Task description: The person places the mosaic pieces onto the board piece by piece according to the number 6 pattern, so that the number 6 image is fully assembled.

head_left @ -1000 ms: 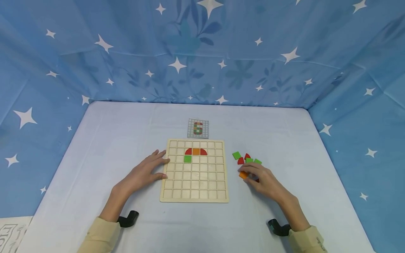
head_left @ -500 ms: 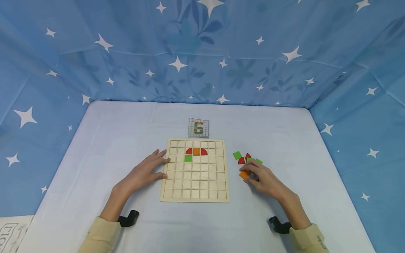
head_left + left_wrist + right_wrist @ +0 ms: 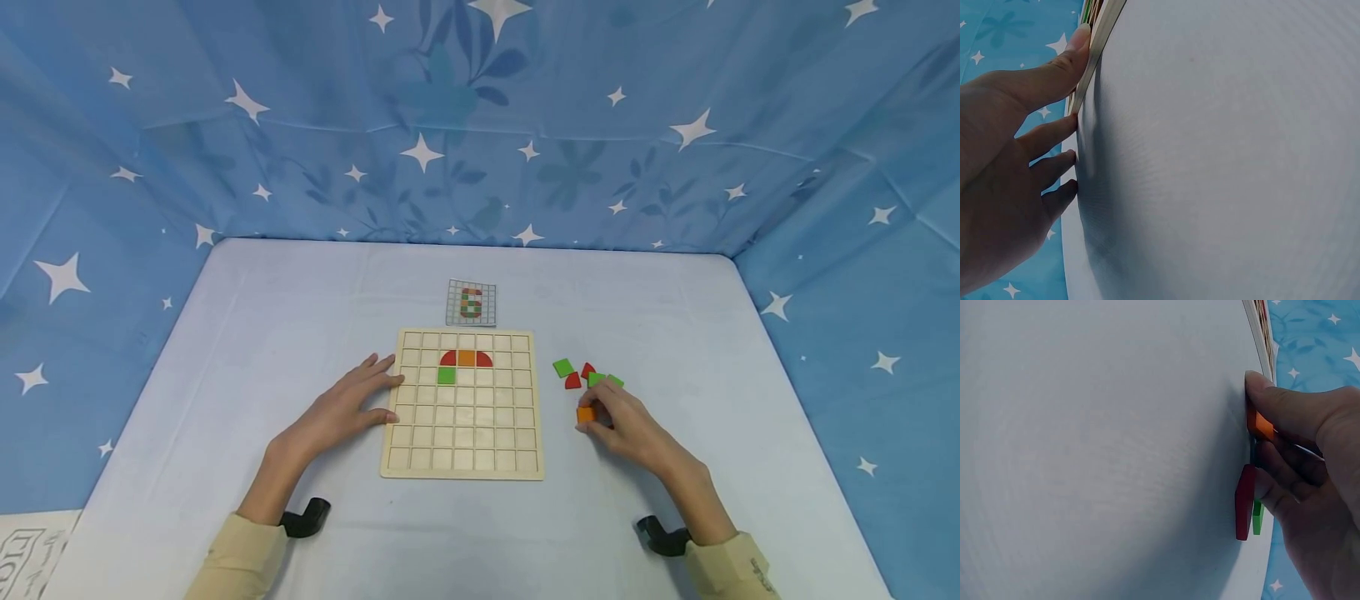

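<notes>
In the head view a pale wooden grid board bears two red quarter-circle tiles, an orange square tile between them, and a green square tile below the left red one. My left hand rests at the board's left edge, fingers spread, its thumb on the rim. To the right of the board, my right hand pinches another orange square tile between thumb and fingers, low over the tabletop. Beside those fingers a red tile and a green tile show in the right wrist view.
Loose tiles lie beyond my right hand, among them a green square and a red quarter-circle. A small printed pattern card lies behind the board. Blue star-patterned cloth hangs around the white table's back and sides.
The orange tile in my right hand has turned from a slant to nearly square with the board and shifted slightly right. My left hand keeps its place at the board's edge.
</notes>
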Tool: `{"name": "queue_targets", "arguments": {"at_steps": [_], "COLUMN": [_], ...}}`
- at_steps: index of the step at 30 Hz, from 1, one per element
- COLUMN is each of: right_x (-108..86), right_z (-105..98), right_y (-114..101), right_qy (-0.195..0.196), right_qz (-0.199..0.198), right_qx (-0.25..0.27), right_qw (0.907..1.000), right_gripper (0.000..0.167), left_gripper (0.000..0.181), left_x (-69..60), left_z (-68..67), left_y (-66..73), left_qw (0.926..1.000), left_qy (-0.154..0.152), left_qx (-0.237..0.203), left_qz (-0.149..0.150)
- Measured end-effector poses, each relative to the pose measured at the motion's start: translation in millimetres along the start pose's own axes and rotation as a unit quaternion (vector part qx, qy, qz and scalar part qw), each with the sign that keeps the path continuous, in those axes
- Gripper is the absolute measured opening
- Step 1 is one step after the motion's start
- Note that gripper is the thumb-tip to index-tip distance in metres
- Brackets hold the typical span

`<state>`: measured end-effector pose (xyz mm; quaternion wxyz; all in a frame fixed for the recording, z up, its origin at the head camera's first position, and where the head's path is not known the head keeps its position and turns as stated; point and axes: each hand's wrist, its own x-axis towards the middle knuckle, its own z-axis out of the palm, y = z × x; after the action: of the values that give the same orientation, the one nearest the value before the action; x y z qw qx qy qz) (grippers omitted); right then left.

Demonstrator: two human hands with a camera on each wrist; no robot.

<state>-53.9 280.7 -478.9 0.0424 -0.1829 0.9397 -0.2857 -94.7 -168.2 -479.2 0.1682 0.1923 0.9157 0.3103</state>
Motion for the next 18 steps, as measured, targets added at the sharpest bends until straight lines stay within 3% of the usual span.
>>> {"name": "queue_targets", "arguments": {"at_steps": [10,18], "right_x": [-2.1,-2.3], "right_z": [-0.4,-3.0], "right_y": [-0.6,1.5], "right_qy": [0.034,0.037], "right_qz": [0.009,0.06], "right_qx": [-0.001,0.043], "right_qw": [0.9994,0.9966], "right_gripper": [0.026,0.02], "left_gripper": [0.063,0.063], "left_x": [0.8,0.9], "left_z": [0.1,-0.7], "left_y": [0.1,0.9], "left_qw": [1.0,1.0], "left_qy": [-0.003,-0.002], "left_qx": [0.001,0.003], "left_qz": [0.0,0.0]}}
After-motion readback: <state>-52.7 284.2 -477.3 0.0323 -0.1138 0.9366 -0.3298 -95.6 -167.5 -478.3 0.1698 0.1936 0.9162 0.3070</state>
